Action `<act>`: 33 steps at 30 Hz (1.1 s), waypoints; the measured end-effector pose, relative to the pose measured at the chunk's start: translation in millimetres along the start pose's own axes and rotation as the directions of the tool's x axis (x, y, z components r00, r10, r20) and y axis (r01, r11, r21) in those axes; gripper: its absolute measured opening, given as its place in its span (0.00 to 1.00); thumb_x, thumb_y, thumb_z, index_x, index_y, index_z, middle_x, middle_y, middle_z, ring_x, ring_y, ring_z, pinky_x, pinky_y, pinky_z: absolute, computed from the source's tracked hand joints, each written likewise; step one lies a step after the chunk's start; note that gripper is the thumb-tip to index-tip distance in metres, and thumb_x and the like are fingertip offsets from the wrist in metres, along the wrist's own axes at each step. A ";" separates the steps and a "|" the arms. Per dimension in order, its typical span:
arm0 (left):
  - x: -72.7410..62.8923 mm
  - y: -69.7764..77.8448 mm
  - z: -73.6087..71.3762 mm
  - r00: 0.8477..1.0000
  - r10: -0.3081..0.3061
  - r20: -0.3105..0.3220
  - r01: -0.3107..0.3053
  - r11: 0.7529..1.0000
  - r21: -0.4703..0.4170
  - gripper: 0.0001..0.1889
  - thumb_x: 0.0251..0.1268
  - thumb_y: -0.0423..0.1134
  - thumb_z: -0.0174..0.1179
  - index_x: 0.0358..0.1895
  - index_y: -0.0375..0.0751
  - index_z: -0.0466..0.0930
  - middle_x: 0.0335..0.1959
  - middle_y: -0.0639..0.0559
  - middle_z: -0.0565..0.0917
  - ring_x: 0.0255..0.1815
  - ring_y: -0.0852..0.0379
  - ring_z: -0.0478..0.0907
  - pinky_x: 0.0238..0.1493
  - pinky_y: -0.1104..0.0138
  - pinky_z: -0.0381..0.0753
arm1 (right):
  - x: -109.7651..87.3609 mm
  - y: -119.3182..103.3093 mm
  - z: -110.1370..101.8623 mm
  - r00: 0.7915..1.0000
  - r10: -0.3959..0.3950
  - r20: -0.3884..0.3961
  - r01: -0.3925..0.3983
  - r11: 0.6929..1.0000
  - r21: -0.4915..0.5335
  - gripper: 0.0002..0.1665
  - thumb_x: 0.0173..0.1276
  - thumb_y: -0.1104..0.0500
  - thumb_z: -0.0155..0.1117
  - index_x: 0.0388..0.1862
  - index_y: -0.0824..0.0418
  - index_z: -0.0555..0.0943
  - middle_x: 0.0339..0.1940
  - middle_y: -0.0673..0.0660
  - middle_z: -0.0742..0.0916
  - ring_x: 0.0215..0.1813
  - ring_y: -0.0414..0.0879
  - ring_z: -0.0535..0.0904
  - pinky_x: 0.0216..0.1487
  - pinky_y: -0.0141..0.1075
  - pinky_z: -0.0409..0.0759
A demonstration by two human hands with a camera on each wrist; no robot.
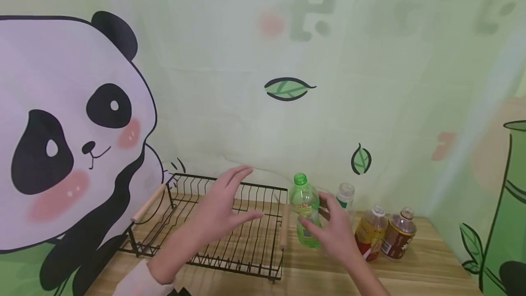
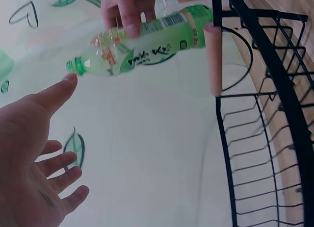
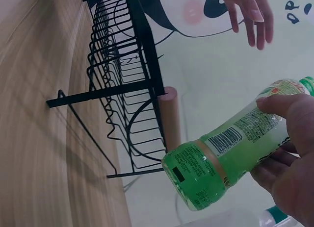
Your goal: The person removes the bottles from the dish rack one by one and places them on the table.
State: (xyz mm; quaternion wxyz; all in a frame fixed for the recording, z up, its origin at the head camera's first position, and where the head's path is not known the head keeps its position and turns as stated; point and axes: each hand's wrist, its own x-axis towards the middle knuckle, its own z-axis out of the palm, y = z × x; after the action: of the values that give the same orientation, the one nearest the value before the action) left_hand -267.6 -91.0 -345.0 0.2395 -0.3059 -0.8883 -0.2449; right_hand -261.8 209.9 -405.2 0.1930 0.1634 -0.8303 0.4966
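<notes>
My right hand grips a green plastic bottle around its middle, thumb on one side and fingers on the other. The bottle stands nearly upright just right of the dish rack, and its base looks raised off the table in the right wrist view. A printed label with a barcode wraps its body. Over the black wire rack hovers my left hand, palm toward the bottle, thumb and fingers spread, holding nothing. In the left wrist view, the left thumb appears close to the bottle's green neck, without clear contact.
To the right stand a clear bottle, a yellow-and-red labelled bottle and a dark-red labelled bottle. The rack has wooden handles at both ends. A panda-printed backdrop hangs behind the wooden table.
</notes>
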 end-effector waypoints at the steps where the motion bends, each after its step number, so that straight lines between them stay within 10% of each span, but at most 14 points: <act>1: -1.1 -3.7 0.3 1.000 -0.031 0.002 0.031 0.999 -0.026 0.53 0.59 0.67 0.72 0.83 0.46 0.60 0.81 0.49 0.65 0.80 0.46 0.64 0.78 0.50 0.67 | -0.2 1.7 0.7 1.000 0.009 -0.002 -0.009 1.000 0.007 0.40 0.64 0.62 0.81 0.72 0.62 0.72 0.64 0.59 0.82 0.66 0.59 0.81 0.69 0.55 0.78; 17: -35.7 -34.8 25.4 0.953 -0.231 0.197 0.276 0.928 -0.251 0.54 0.56 0.71 0.71 0.84 0.55 0.60 0.83 0.49 0.63 0.82 0.40 0.61 0.77 0.40 0.63 | -6.9 38.3 26.9 0.991 0.133 -0.025 -0.133 0.991 0.034 0.40 0.68 0.56 0.79 0.73 0.64 0.70 0.67 0.63 0.81 0.71 0.62 0.78 0.70 0.55 0.77; 33: -78.7 -48.0 48.3 0.842 -0.107 0.528 0.290 0.916 -0.276 0.48 0.51 0.68 0.76 0.75 0.54 0.74 0.70 0.57 0.80 0.69 0.49 0.76 0.69 0.42 0.76 | -8.8 63.9 47.4 0.985 0.162 -0.065 -0.159 0.986 0.043 0.39 0.66 0.63 0.78 0.71 0.63 0.70 0.68 0.64 0.81 0.72 0.65 0.76 0.70 0.58 0.76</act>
State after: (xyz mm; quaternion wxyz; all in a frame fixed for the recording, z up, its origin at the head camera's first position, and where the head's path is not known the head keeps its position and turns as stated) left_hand -257.7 -129.7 -441.0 -0.0846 -0.3008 -0.8898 -0.3325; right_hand -291.3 197.4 -478.6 0.1774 0.0828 -0.8241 0.5316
